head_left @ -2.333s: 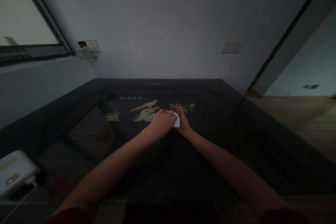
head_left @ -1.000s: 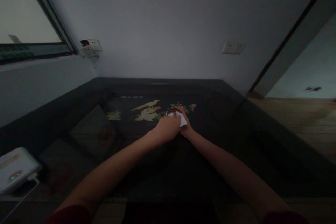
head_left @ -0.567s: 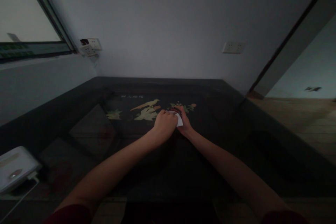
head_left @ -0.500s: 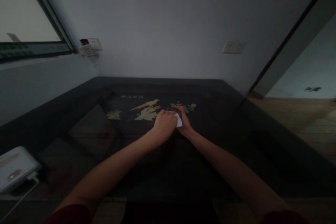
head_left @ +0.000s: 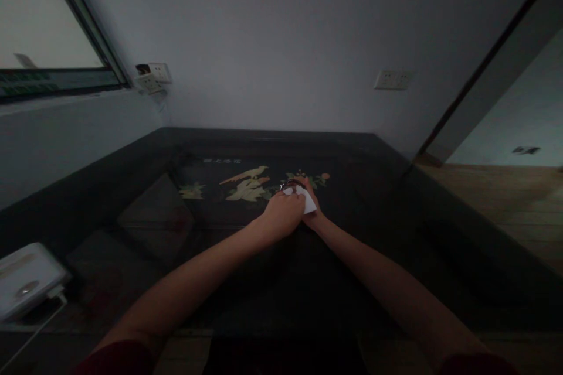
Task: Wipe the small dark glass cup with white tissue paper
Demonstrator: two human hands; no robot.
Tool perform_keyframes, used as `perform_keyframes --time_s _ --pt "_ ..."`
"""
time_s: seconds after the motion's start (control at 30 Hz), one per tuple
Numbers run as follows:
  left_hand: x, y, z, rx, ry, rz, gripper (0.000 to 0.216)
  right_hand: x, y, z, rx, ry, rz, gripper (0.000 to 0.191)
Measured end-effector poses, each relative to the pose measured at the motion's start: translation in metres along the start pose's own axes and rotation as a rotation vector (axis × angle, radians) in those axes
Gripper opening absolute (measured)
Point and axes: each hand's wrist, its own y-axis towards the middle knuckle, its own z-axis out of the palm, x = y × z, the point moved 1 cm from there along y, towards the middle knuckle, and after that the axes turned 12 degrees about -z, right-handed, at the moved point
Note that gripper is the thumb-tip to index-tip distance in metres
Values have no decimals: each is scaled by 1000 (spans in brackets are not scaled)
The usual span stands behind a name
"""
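Note:
Over the middle of the dark table [head_left: 281,281], my two hands are close together around one small item. My left hand [head_left: 285,213] is closed on a white tissue or cloth [head_left: 309,202], pressing it into the item. My right hand [head_left: 314,220] is wrapped round the far right side of that item, a small round thing with a shiny rim [head_left: 287,184], perhaps a glass bowl. Most of it is hidden by my hands and the white piece. The dim light leaves its exact kind unclear.
A white box-shaped device [head_left: 30,281] with a white cable [head_left: 37,328] stands at the table's left edge. Flower and bird pictures [head_left: 246,187] decorate the tabletop. A wall with sockets [head_left: 393,79] rises behind, and a window [head_left: 48,17] is at upper left.
My left hand has shifted slightly right and toward me with the white tissue or cloth, and more of the white piece shows. My right hand stays nearly in place.

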Motion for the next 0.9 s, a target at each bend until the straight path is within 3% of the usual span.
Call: perform_keyframes --time_s 0.23,0.43,0.7,0.9 --pt "3 -3 -8 73 42 -37 23 2 -7 7 16 -27 -36 38" --pt "6 0 -5 -10 49 -76 25 7 -10 9 14 -41 -44 39" --pt "4 -1 -1 35 33 -5 22 -1 -2 1 32 -2 10 40" --pt "-1 0 2 43 -20 -43 23 -5 6 -6 88 43 8 44"
